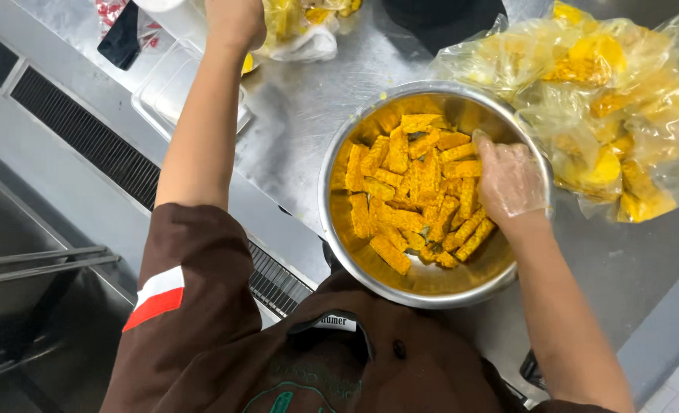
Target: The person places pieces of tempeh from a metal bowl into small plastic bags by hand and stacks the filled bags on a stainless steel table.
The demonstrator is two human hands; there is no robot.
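Note:
A steel bowl [325, 200] stands on the steel counter [293, 134] and holds several yellow-coated strips [400, 191]. My right hand [509, 182] wears a clear glove. It is inside the bowl at its right side, with the fingers curled down into the strips. My left hand [236, 23] is bare and reaches to the far edge of the counter, beside a plastic bag with yellow contents [301, 30]. Its fingers are cut off by the top of the picture.
Crumpled clear bags smeared yellow [615, 115] lie right of the bowl. A clear plastic tub [169, 92] sits under my left forearm, with a black item [119, 38] beyond it. A slotted grille [87, 141] and a sink basin [18, 291] lie at the left.

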